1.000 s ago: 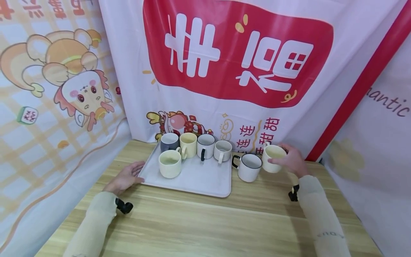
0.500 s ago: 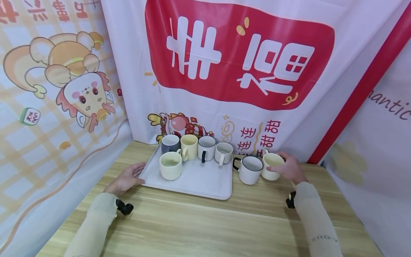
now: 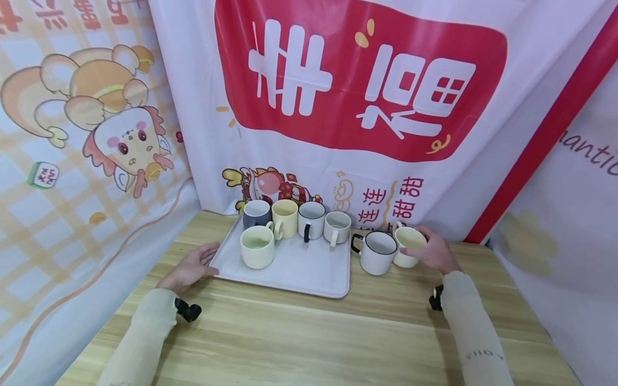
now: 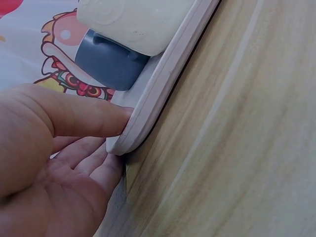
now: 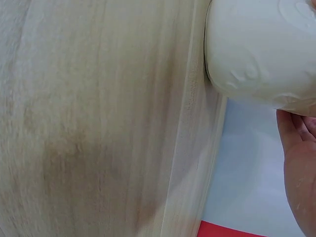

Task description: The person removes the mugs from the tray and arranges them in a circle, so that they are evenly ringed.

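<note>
"While the right hand (image 3: 435,251) wraps its fingers round the cup (image 3: 408,239), the left hand (image 3: 190,267) touches the tray (image 3: 304,274) with straight fingers."

"What's changed?"

"The cup is lower, closer beside the black-rimmed mug (image 3: 376,261), apparently on the tabletop (image 3: 309,340); it looks nearly placed."

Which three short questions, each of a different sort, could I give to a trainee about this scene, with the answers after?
1. Count: how many mugs stand on the tray?
2. True or false: the left hand touches the tray.
3. Fill in: the right hand holds the ____ mug, which is ____ the tray.

Key:
1. Five.
2. True; the left wrist view shows the thumb against its rim.
3. Cream; beside.
</note>
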